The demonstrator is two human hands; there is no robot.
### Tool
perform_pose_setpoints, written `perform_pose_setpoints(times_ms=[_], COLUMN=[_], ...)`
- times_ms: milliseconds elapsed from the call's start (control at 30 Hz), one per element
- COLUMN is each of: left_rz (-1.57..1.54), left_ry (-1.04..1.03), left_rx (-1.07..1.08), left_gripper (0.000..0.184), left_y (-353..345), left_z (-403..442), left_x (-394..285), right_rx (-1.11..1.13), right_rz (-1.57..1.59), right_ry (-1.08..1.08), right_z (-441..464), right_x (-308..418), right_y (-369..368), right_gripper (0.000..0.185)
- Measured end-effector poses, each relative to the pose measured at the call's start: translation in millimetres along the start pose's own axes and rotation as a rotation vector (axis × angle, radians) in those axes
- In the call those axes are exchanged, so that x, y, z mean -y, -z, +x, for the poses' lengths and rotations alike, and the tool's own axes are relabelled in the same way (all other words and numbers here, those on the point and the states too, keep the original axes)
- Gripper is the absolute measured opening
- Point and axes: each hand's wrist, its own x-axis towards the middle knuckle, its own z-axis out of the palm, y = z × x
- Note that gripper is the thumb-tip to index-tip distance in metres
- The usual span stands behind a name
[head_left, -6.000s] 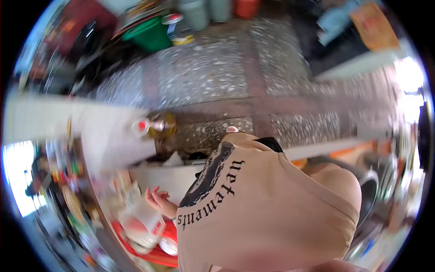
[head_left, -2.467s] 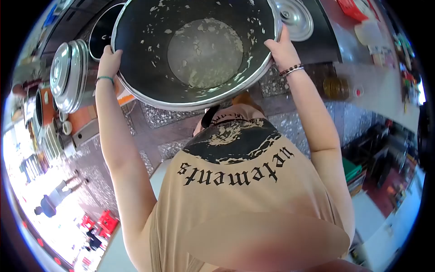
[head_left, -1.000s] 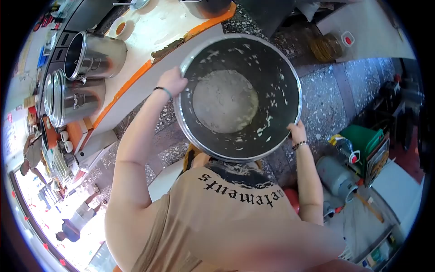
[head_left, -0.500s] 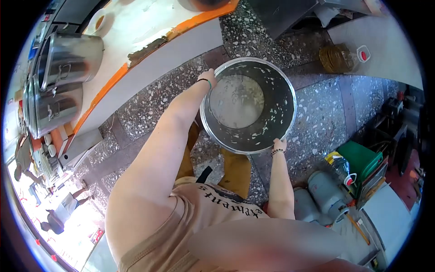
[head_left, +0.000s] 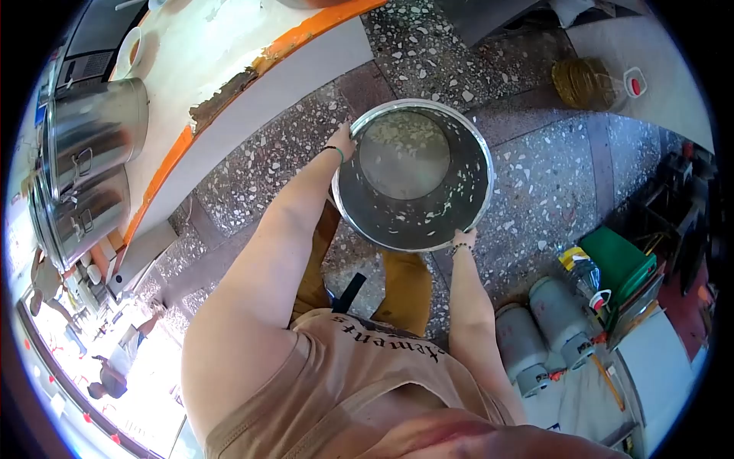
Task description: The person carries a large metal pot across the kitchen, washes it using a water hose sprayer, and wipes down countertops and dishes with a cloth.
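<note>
Pot (head_left: 414, 218): your left hand (head_left: 343, 144) and right hand (head_left: 464, 239) clamp its rim (head_left: 491, 164); floor (head_left: 283, 149) now separates it from the orange counter edge (head_left: 306, 30) in view, unlike earlier.

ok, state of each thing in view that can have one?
Big pot: uncovered, pale bits inside, held by both hands
Left hand: closed on rim
Right hand: closed on rim
Plastic jug: red cap on, yellow liquid inside
Two gray cylinders: upright
Orange trim: partly broken away
Counter bowl: brownish contents
Counter pots: lids unclear

Daylight glares white at lower left, the floor is dimmer, and edges bend fisheye-style.
</note>
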Motion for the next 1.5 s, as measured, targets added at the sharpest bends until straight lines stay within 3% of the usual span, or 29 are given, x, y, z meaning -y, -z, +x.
perform_pose_setpoints(times_ms=[33, 100, 167, 300, 367, 433, 533, 567, 600, 667, 767, 900, 1000, 1067, 1167, 1367, 1500], left_rz=[-0.001, -0.023, -0.134, -1.359, -1.605, -1.679, -1.932, -1.98, -2.016, -2.227, -2.258, -2.267, -2.202, -2.118, -2.059, -1.957, -1.895], left_ry=[0.001, -0.157, -0.068, -0.093, -0.191, -0.216, -0.337, -0.355, -0.436, -0.294, 0.023, 0.081, 0.091, 0.131, 0.163, 0.251, 0.276], left_rx=[-0.004, -0.215, -0.191, -0.176, -0.268, -0.293, -0.117, -0.058, 0.04, 0.119, 0.088, 0.109, 0.161, 0.198, 0.258, 0.22, 0.215], left_gripper=[0.057, 0.057, 0.055, 0.045, 0.049, 0.049, 0.041, 0.038, 0.034, 0.037, 0.034, 0.031, 0.028, 0.027, 0.028, 0.03, 0.028], left_y=[7.7, 26.2, 69.0, 163.7, 228.8, 286.2, 337.2, 350.4, 356.7, 367.4, 382.9, 404.6, 423.6, 435.7, 456.0, 486.2, 498.4], left_z=[-3.8, -23.3, -48.8, -100.1, -111.4, -104.5, -80.2, -69.8, -50.3, -43.3, -55.7, -62.4, -57.7, -52.7, -54.9, -68.8, -81.5], left_x=[-8.0, -32.0, -65.2, -97.0, -120.8, -133.8, -140.3, -143.3, -137.0, -142.7, -158.1, -149.4, -127.7, -112.7, -91.1, -49.2, -18.5], right_rx=[0.001, -0.026, -0.072, 0.029, 0.118, 0.087, 0.171, 0.352, 0.356, 0.373, 0.388, 0.392, 0.349, 0.574, 0.669, 0.699, 0.696], right_rz=[0.0, 0.213, 0.209, 0.069, 0.193, 0.065, 0.198, 0.418, 0.517, 0.718, 0.958, 1.097, 1.098, 1.2, 1.176, 1.172, 1.141], right_ry=[0.004, 0.138, 0.246, 0.397, 0.437, 0.488, 0.525, 0.347, 0.316, 0.3, 0.311, 0.343, 0.35, 0.425, 0.473, 0.429, 0.287], right_z=[-10.8, -41.4, -37.3, -102.6, -144.1, -163.9, -167.2, -186.7, -212.4, -234.8, -254.6, -268.2, -265.2, -260.9, -270.6, -306.7, -336.2], right_x=[21.9, 59.7, 65.6, 121.0, 160.7, 196.2, 244.2, 277.1, 315.0, 374.6, 472.0, 583.6, 631.4, 647.8, 655.2, 629.5, 614.8], right_y=[6.4, 31.6, 36.5, 70.1, 83.8, 83.9, 55.7, 59.2, 61.3, 52.0, 47.1, 50.2, 54.5, 58.4, 53.4, 25.2, 8.3], right_gripper=[0.051, 0.058, 0.065, 0.064, 0.061, 0.061, 0.059, 0.058, 0.057, 0.055, 0.063, 0.07, 0.063, 0.053, 0.05, 0.049, 0.044])
